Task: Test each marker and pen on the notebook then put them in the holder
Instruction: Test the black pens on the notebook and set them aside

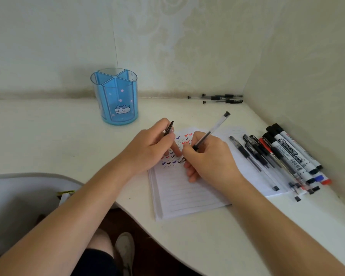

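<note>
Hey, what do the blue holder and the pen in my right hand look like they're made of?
The holder looks like glossy, see-through blue plastic: its inner dividers show through the wall. The pen in the right hand seems clear hard plastic, since a dark ink tube shows inside the barrel; the dark sleeve near the tip may be rubber.
</note>
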